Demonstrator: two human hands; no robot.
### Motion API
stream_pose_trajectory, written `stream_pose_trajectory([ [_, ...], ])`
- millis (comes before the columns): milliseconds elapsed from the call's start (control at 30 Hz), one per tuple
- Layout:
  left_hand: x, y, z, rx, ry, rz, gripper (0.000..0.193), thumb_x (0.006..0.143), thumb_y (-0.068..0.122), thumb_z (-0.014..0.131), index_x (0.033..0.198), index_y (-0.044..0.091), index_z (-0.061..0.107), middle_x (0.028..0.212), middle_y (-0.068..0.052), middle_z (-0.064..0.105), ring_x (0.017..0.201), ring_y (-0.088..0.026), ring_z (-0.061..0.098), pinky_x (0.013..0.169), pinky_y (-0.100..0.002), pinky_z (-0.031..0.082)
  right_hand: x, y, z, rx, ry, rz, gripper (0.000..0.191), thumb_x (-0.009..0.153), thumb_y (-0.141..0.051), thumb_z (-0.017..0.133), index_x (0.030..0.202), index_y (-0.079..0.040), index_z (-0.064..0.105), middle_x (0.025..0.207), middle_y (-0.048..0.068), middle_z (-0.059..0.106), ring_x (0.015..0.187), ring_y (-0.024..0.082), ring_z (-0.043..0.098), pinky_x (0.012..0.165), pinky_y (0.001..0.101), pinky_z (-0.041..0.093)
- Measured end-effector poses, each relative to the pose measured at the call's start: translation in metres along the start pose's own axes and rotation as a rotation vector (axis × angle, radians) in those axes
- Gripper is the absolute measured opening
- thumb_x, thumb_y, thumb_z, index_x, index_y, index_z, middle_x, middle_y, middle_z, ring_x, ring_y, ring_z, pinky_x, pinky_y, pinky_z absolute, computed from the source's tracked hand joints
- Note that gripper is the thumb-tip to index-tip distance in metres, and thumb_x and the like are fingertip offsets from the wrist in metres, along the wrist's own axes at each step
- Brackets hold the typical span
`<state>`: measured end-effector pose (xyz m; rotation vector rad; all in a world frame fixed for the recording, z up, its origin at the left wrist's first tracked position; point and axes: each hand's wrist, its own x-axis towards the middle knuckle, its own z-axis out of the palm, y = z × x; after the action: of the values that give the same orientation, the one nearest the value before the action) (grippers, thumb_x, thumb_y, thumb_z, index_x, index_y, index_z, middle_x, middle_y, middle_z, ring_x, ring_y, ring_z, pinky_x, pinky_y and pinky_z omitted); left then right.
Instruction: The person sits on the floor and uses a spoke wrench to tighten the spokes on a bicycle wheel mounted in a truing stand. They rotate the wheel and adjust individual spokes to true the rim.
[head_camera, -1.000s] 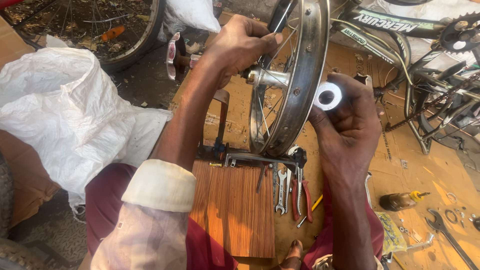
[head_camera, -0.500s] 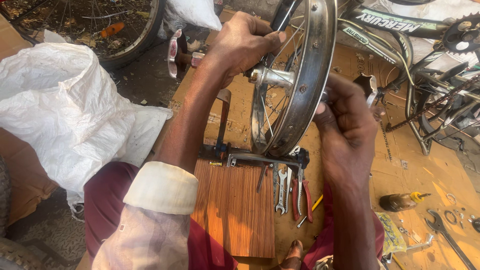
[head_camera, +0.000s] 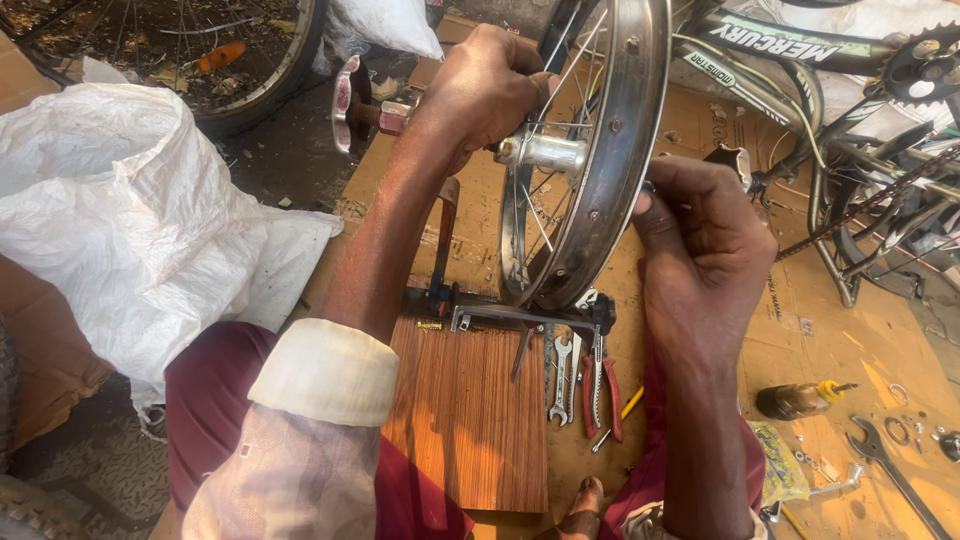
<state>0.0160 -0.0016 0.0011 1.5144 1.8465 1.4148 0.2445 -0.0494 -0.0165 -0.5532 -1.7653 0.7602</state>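
Left hand (head_camera: 480, 85) grips the shiny metal hub (head_camera: 545, 152) of the spoked chrome wheel (head_camera: 610, 150); right hand (head_camera: 705, 240), fingers pinched narrow, touches its curved rim. Ribbed wooden board (head_camera: 470, 410) below the wheel.

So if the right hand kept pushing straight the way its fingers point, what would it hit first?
The right hand already has its fingertips at the wheel rim; going on leftward it would likely meet the spokes, then the hub, though depth is unclear.

A striped wooden board (head_camera: 470, 420) rests on flattened cardboard (head_camera: 800, 330) spread over the workshop floor. Beside the board lie spanners (head_camera: 560, 375) and red-handled pliers (head_camera: 603, 385) (side by side, handles toward the viewer); farther right, a small brown bottle (head_camera: 795, 400) and a larger wrench (head_camera: 890, 470).
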Motion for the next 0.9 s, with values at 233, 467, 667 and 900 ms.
stream_pose_trajectory([
  [233, 0.009, 0.002, 0.005, 0.073, -0.041, -0.21, 0.02, 0.087, 0.014, 0.064, 0.096, 0.005, 0.079, 0.085, -0.011, 0.077, 0.072, -0.015, 0.073, 0.07, -0.036, 0.06, 0.005, 0.013, 0.002, 0.126, -0.066, -0.126, 0.01, 0.113, 0.011, 0.064, 0.118, 0.003, 0.063, 0.109, 0.009, 0.071, 0.101, 0.009, 0.067, 0.094, 0.0204, 0.056],
  [467, 0.018, -0.005, 0.013, 0.114, -0.075, -0.227, 0.02, 0.088, 0.014, 0.059, 0.096, 0.007, 0.076, 0.079, -0.01, 0.076, 0.064, -0.015, 0.07, 0.064, -0.037, 0.06, 0.035, 0.026, 0.015, 0.351, -0.048, -0.133, 0.018, 0.111, 0.013, 0.06, 0.118, -0.003, 0.061, 0.11, 0.011, 0.075, 0.098, 0.012, 0.073, 0.086, 0.0232, 0.061],
  [667, 0.02, -0.002, 0.013, 0.121, -0.074, -0.243, 0.019, 0.09, 0.013, 0.059, 0.1, 0.003, 0.073, 0.077, -0.01, 0.073, 0.062, -0.015, 0.069, 0.056, -0.035, 0.056, 0.037, 0.027, 0.019, 0.344, -0.106, -0.087, 0.016, 0.109, 0.01, 0.064, 0.118, -0.003, 0.066, 0.106, 0.011, 0.076, 0.093, 0.013, 0.075, 0.081, 0.0259, 0.064],
  [900, 0.017, -0.003, 0.013, 0.114, -0.061, -0.204, 0.023, 0.089, 0.01, 0.06, 0.101, -0.001, 0.075, 0.075, -0.009, 0.074, 0.062, -0.013, 0.068, 0.051, -0.033, 0.053, 0.033, 0.019, 0.017, 0.361, 0.089, -0.066, 0.014, 0.104, 0.006, 0.067, 0.116, -0.001, 0.068, 0.103, 0.008, 0.074, 0.086, 0.009, 0.068, 0.074, 0.0214, 0.056],
])
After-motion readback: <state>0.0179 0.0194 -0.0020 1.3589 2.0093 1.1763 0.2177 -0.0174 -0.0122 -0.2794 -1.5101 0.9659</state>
